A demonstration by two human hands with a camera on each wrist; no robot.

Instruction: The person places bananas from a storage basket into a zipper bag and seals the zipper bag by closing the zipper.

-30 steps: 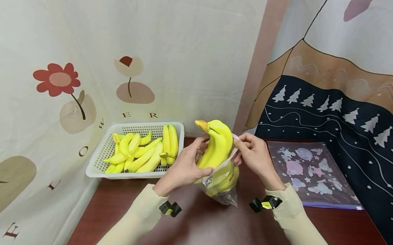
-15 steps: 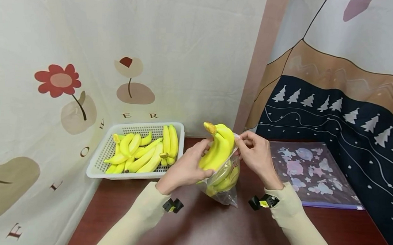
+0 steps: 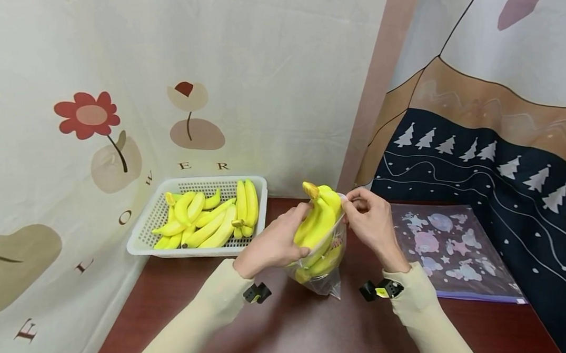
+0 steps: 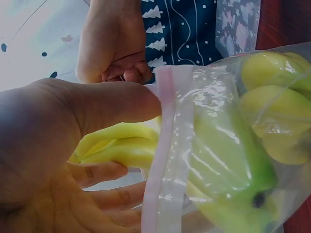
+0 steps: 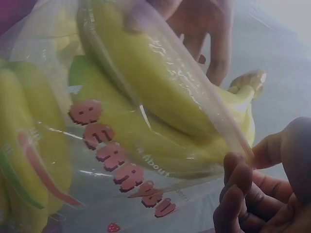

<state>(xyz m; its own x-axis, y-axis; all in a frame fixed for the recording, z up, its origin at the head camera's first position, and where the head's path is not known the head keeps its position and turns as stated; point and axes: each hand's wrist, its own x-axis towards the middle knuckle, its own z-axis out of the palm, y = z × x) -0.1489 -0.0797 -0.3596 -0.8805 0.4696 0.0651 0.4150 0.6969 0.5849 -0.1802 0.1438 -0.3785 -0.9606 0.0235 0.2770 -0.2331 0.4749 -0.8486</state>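
Observation:
A yellow bunch of bananas (image 3: 319, 219) stands stem up, its lower part inside a clear zip bag (image 3: 329, 286) with a pink zip edge and printed letters. More bananas (image 5: 29, 141) lie deeper in the bag. My left hand (image 3: 277, 241) holds the bunch from the left, fingers on its far side and thumb near the bag's mouth. On the right of the mouth, my right hand (image 3: 373, 221) pinches the bag's edge between thumb and fingers. The stem (image 5: 250, 85) sticks out above the zip edge in the right wrist view.
A white plastic basket (image 3: 136, 242) with several banana bunches (image 3: 209, 224) stands at the back left. To the right lies a flat translucent pouch (image 3: 457, 248) with a purple zip. Printed cloths (image 3: 284, 92) hang behind the reddish-brown table (image 3: 309, 338).
The bunch has sunk lower into the bag and shifted slightly right, with my left hand following it. My right hand keeps its pinch on the bag's edge, nearly still.

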